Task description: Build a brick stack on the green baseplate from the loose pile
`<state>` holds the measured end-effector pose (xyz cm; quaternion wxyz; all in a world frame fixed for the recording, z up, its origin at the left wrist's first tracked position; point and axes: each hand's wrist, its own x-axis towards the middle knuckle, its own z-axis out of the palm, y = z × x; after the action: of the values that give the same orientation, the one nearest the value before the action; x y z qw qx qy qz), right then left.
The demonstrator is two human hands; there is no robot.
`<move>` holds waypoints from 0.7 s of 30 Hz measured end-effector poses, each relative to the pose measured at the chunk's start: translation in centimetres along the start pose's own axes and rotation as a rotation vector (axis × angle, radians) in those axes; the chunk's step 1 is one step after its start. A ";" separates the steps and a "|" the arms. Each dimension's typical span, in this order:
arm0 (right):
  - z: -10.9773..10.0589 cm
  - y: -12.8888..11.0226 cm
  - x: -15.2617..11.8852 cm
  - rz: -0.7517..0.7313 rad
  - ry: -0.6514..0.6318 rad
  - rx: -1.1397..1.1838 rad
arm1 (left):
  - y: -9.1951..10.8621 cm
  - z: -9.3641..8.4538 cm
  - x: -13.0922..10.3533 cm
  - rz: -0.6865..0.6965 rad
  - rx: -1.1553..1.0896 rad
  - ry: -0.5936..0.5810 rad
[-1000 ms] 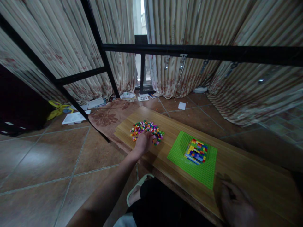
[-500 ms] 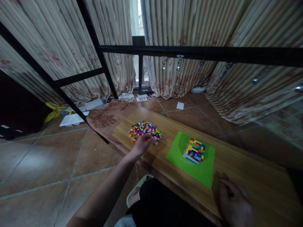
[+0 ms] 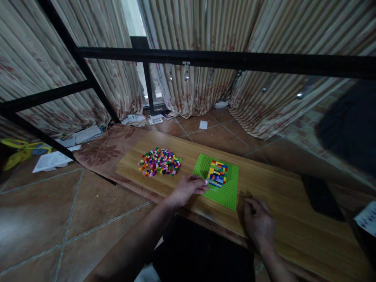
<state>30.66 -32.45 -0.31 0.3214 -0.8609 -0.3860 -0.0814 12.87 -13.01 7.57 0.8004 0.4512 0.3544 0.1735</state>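
Note:
Between the thumb and fingertips of my left hand [image 3: 189, 189] is a small pale pink brick [image 3: 206, 182], held over the left edge of the green baseplate [image 3: 230, 198]. Close to it, a block built of many-coloured toy bricks [image 3: 217, 172] stands on the plate. My right hand [image 3: 257, 219] rests on the wood just right of the plate, its fingers curled; whether anything is inside them I cannot make out. Left of the plate lies a loose pile of small coloured bricks [image 3: 160, 161].
The wooden board [image 3: 273, 196] carries everything, with a black flat object [image 3: 322, 197] at its right. A brown patterned cloth [image 3: 102, 147] sticks out at the left end. Black metal bars [image 3: 211, 58] cross in front of striped curtains [image 3: 202, 90]. Papers [image 3: 54, 158] lie on the tiled floor.
My left hand has moved right from the brick pile to the baseplate, carrying the pink brick. The view has turned to the right. My right hand stays beside the plate.

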 end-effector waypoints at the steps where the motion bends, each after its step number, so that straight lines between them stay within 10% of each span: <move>1: 0.0 -0.1 0.0 0.004 0.002 0.006 | 0.0 0.3 0.2 -0.003 -0.018 -0.004; 21: -0.1 -0.6 0.2 0.006 0.008 0.091 | 1.7 2.2 2.4 0.166 0.154 -0.007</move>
<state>30.39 -32.07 0.13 0.3618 -0.8463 -0.3854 -0.0660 16.20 -12.03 8.77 0.7474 0.5398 0.3254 0.2101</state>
